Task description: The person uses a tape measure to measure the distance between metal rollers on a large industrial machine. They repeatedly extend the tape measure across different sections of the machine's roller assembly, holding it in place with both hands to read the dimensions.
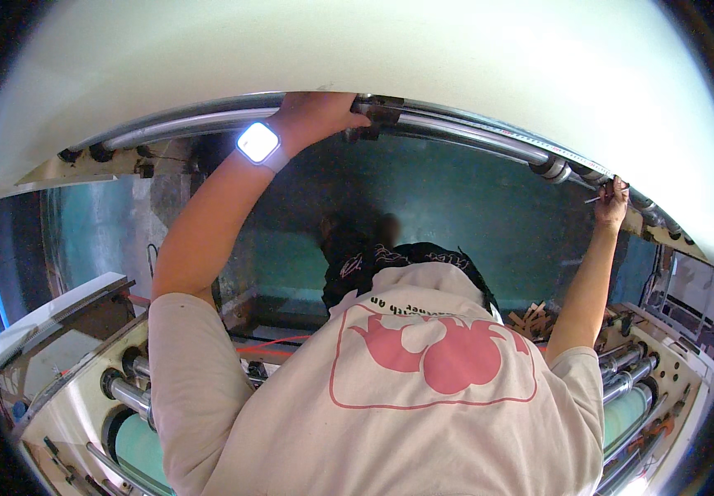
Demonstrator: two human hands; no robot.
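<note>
My left hand, with a lit smartwatch on the wrist, reaches up to the metal bars under a large pale panel. Its thumb points toward a dark clamp block on the bars; the other fingers are hidden at the panel's edge. Far to the right, my right hand is raised to the end of the same bars, fingers curled. A thin metal tool sticks out sideways from them; its kind is too small to tell. Near this hand is a round metal collar on the shiny bar.
Machine frames with rollers stand behind me at left and right. Wooden strips lie by the right frame. Red cord runs behind my left side. The green floor spreads under the bars.
</note>
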